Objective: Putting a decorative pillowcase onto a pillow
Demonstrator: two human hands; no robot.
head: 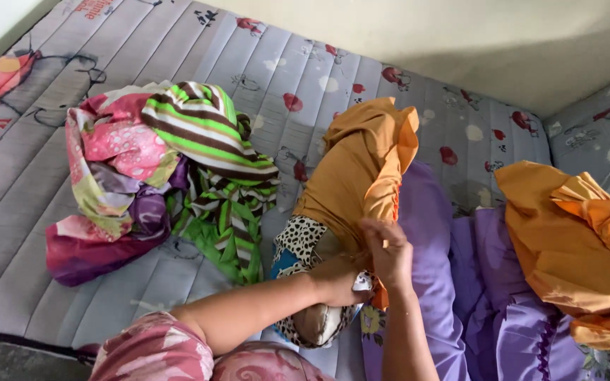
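A pillow [303, 248] with a leopard-spotted inner cover lies on a grey printed mattress [30, 176]. An orange ruffled pillowcase [358, 166] covers its far part. My left hand [339, 281] grips the open end of the pillow and the orange fabric near its edge. My right hand [388, 250] pinches the orange pillowcase edge right above the left hand. Both hands are close together at the near end of the pillow.
A pile of cloths [157, 173], pink floral and green-striped, lies at left on the mattress. Purple fabric [460, 282] spreads at right. A second orange ruffled pillowcase [573, 247] lies on it. A wall [460, 35] borders the far side.
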